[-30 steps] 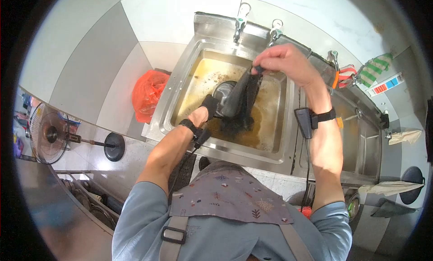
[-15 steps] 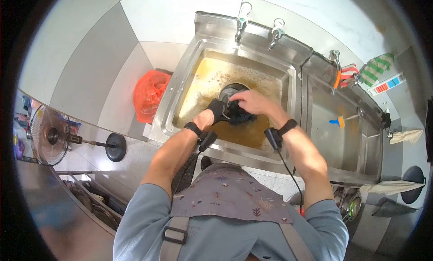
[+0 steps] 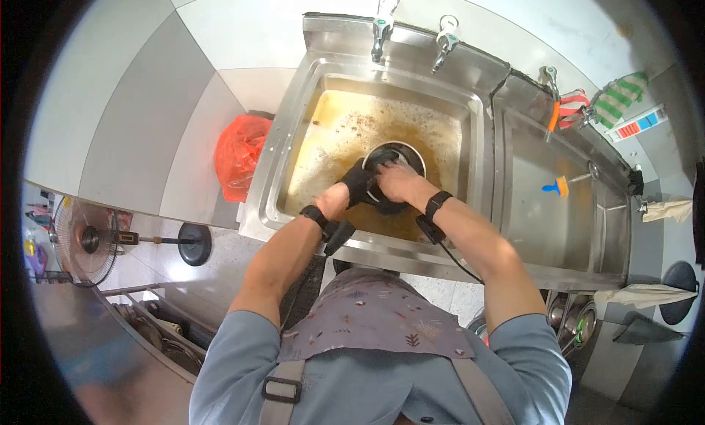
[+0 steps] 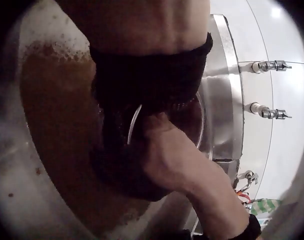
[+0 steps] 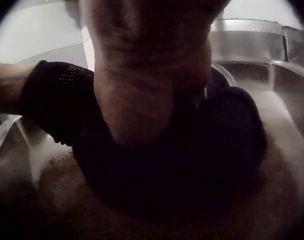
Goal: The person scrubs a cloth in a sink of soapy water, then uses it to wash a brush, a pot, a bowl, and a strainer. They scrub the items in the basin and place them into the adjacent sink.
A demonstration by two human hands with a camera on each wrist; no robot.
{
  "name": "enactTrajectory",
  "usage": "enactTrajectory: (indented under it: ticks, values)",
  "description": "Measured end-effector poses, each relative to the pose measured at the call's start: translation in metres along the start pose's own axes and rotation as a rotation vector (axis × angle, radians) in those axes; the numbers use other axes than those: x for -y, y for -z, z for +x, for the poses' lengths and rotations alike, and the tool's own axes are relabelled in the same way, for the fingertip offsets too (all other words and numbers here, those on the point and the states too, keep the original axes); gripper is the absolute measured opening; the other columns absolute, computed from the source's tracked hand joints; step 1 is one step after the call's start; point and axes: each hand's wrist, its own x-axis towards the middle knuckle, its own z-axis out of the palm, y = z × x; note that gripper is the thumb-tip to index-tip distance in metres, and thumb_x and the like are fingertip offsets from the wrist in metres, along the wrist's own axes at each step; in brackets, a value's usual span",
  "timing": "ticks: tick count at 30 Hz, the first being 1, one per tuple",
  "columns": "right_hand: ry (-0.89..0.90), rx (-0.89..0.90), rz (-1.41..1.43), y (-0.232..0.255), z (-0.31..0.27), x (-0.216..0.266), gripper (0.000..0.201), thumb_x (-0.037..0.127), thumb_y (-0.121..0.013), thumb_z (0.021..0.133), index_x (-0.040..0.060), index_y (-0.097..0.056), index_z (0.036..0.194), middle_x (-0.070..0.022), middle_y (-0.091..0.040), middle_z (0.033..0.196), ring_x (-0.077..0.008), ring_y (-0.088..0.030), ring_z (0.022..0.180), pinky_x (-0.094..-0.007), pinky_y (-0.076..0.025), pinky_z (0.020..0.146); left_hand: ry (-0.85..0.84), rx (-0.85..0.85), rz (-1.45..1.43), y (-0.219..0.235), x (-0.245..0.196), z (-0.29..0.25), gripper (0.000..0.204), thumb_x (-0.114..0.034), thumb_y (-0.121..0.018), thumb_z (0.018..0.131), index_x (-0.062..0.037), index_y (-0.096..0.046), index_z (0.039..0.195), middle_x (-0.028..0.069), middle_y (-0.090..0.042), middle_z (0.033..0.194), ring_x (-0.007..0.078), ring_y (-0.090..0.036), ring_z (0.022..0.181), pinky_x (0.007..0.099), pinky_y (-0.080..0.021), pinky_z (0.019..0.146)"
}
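In a steel sink (image 3: 262, 177) with brownish water stands a round metal-rimmed pot (image 3: 420, 159). My left hand (image 3: 357, 184), in a black glove, grips the pot's left side; its fingertips are hidden. My bare right hand (image 3: 398, 183) reaches into the pot with fingers extended, pressing on a dark cloth (image 3: 392, 206) that hangs over the near side. The right wrist view shows the cloth (image 5: 232, 125) bulging beside my right hand (image 5: 137, 100), its fingertips lost in shadow. In the left wrist view, my right hand (image 4: 167, 155) lies close against the black glove (image 4: 147, 80).
Two taps (image 3: 381, 28) stand behind the sink. A second basin (image 3: 540, 223) to the right holds a blue and orange item (image 3: 562, 186). A red plastic bag (image 3: 241, 157) lies left of the sink. Striped cloths (image 3: 620, 98) hang at the right, and a fan (image 3: 89, 239) stands at the left.
My right hand has come down from above the sink, where it held up the dark cloth, into the pot. The cloth is now bunched low, and my left hand stays at the pot's side.
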Motion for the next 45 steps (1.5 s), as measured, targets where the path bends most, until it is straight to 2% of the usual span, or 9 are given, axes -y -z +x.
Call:
enactTrajectory:
  ticks: [7, 9, 17, 20, 25, 29, 31, 35, 45]
  values:
    - [-0.367, 0.078, 0.071, 0.004, 0.005, 0.007, 0.037, 0.016, -0.051, 0.094, 0.0006, -0.066, 0.125, -0.0188, -0.06, 0.136, -0.0372, -0.062, 0.118, -0.0471, -0.053, 0.092, 0.425, -0.258, -0.456, -0.01, -0.047, -0.011, 0.044, -0.007, -0.064, 0.085, -0.0091, -0.059, 0.129, 0.0104, -0.067, 0.118, 0.0274, -0.064, 0.107, 0.0359, -0.049, 0.098]
    - [-0.244, 0.307, 0.292, 0.005, 0.017, 0.003, 0.031, 0.01, -0.053, 0.086, -0.005, -0.071, 0.106, -0.0288, -0.067, 0.118, -0.0389, -0.068, 0.104, -0.0462, -0.054, 0.088, 0.193, -0.306, -0.244, -0.012, -0.032, -0.002, 0.049, -0.002, -0.058, 0.089, -0.0084, -0.055, 0.137, 0.0125, -0.067, 0.122, 0.0207, -0.064, 0.104, 0.0351, -0.053, 0.09]
    - [-0.211, -0.355, 0.676, -0.021, 0.022, 0.012, 0.036, 0.002, -0.053, 0.082, -0.0105, -0.064, 0.113, -0.034, -0.065, 0.113, -0.0462, -0.061, 0.113, -0.0481, -0.05, 0.094, 0.18, -0.193, -0.21, -0.009, 0.031, 0.011, 0.047, -0.005, -0.055, 0.094, -0.0072, -0.052, 0.14, 0.0096, -0.065, 0.131, 0.0185, -0.058, 0.12, 0.0347, -0.043, 0.106]
    - [-0.264, -0.491, 0.713, -0.036, 0.032, 0.006, 0.043, 0.005, -0.051, 0.084, -0.0057, -0.063, 0.124, -0.0308, -0.062, 0.127, -0.0445, -0.057, 0.122, -0.0463, -0.048, 0.101, 0.087, -0.33, -0.017, -0.007, -0.019, 0.0, 0.052, 0.002, -0.055, 0.091, -0.0075, -0.053, 0.142, 0.008, -0.067, 0.124, 0.0195, -0.062, 0.103, 0.0327, -0.053, 0.085]
    - [-0.334, 0.266, 0.375, 0.026, 0.009, 0.016, 0.036, 0.011, -0.056, 0.087, -0.004, -0.067, 0.118, -0.0265, -0.07, 0.114, -0.0379, -0.065, 0.115, -0.0451, -0.051, 0.099, 0.301, -0.289, 0.252, -0.009, -0.081, -0.013, 0.052, -0.02, -0.057, 0.097, -0.0102, -0.047, 0.146, 0.0146, -0.064, 0.134, 0.0252, -0.062, 0.121, 0.0369, -0.048, 0.1]
    - [-0.412, 0.272, 0.242, 0.022, 0.001, 0.021, 0.035, 0.016, -0.056, 0.089, -0.0023, -0.069, 0.116, -0.025, -0.067, 0.122, -0.0345, -0.064, 0.118, -0.0446, -0.048, 0.102, 0.408, -0.279, 0.258, -0.018, -0.098, -0.013, 0.051, -0.025, -0.06, 0.096, -0.0098, -0.05, 0.144, 0.0175, -0.062, 0.136, 0.0287, -0.061, 0.123, 0.0379, -0.049, 0.099]
    - [-0.552, -0.238, 0.044, -0.003, 0.008, 0.026, 0.033, 0.016, -0.054, 0.092, -0.0022, -0.07, 0.115, -0.0233, -0.061, 0.132, -0.034, -0.058, 0.123, -0.044, -0.044, 0.107, 0.33, -0.293, 0.303, -0.015, -0.073, -0.006, 0.052, -0.016, -0.064, 0.092, -0.014, -0.054, 0.143, 0.014, -0.067, 0.129, 0.0239, -0.066, 0.11, 0.0356, -0.053, 0.092]
    - [-0.089, -0.306, 0.152, -0.045, 0.023, 0.002, 0.033, 0.014, -0.052, 0.091, -0.0034, -0.068, 0.115, -0.0218, -0.06, 0.131, -0.0345, -0.052, 0.127, -0.0457, -0.039, 0.111, 0.15, -0.262, 0.495, 0.0, -0.043, -0.003, 0.052, -0.028, -0.061, 0.096, -0.0139, -0.05, 0.144, 0.0171, -0.063, 0.134, 0.0282, -0.063, 0.121, 0.0371, -0.048, 0.1]
    - [-0.357, 0.067, 0.09, 0.014, 0.005, 0.01, 0.024, 0.016, -0.059, 0.087, 0.0057, -0.078, 0.098, -0.0149, -0.075, 0.106, -0.0342, -0.072, 0.097, -0.047, -0.055, 0.091, 0.197, -0.29, 0.572, -0.014, -0.087, -0.01, 0.053, -0.016, -0.066, 0.089, -0.0135, -0.055, 0.141, 0.0155, -0.067, 0.128, 0.0283, -0.065, 0.116, 0.0368, -0.05, 0.098]
